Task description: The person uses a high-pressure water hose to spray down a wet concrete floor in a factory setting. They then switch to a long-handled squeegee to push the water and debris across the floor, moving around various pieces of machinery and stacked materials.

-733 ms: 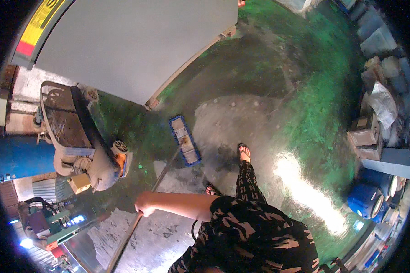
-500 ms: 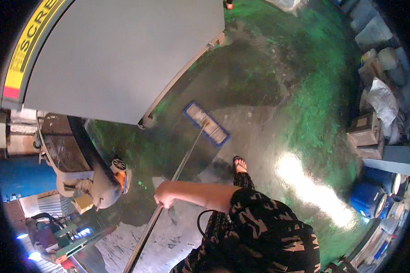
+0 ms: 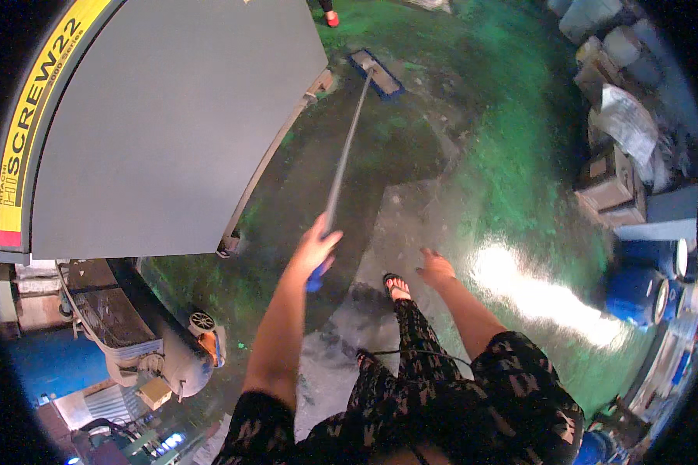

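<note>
A flat dust mop [image 3: 388, 81] with a blue fringe lies on the floor ahead of me. Its long metal handle [image 3: 344, 159] runs back to my left hand [image 3: 316, 252], which is wrapped around the end near a blue grip [image 3: 315, 279]. To the right, my right hand [image 3: 436, 268] is off the handle, hanging over the floor with at least one finger stretched out and nothing seen in it. Below the hands, my sandalled foot [image 3: 396, 287] stands on the floor.
At left stands a large grey machine cabinet [image 3: 171, 132], with a tank [image 3: 182, 364] and wheel [image 3: 202, 321] below it. Along the right are cardboard boxes [image 3: 609, 178], plastic wrapping [image 3: 628, 128] and blue drums [image 3: 636, 294]. Another person's red shoe [image 3: 332, 18] shows at the top.
The mop head has slid forward, away from me, past the cabinet's corner. My right hand has let go of the handle and moved right; my left hand, unseen before, now holds the handle.
</note>
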A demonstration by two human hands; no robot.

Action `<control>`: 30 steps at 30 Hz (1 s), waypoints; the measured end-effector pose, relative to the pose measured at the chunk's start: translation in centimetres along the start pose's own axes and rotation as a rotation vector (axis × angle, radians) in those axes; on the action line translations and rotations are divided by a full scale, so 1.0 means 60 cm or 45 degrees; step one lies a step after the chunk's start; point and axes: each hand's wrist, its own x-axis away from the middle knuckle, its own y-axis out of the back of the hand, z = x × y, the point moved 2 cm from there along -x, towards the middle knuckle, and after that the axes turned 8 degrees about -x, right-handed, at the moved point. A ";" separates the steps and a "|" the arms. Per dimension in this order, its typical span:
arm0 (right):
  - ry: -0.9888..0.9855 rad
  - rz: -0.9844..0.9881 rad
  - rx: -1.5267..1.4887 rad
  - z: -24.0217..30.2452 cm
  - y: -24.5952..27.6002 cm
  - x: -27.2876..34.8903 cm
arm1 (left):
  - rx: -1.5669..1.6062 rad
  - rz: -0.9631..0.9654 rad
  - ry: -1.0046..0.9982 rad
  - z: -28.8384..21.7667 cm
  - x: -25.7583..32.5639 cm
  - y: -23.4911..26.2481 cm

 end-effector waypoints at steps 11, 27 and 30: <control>-0.102 0.158 -0.099 -0.079 -0.280 0.303 | -0.101 -0.030 0.245 0.358 0.378 0.085; 1.497 0.763 0.161 0.470 -0.632 0.556 | -1.184 -0.708 1.009 0.209 1.362 0.271; 1.443 0.680 0.089 0.439 -0.592 0.477 | -1.072 -0.767 0.912 0.160 1.245 0.282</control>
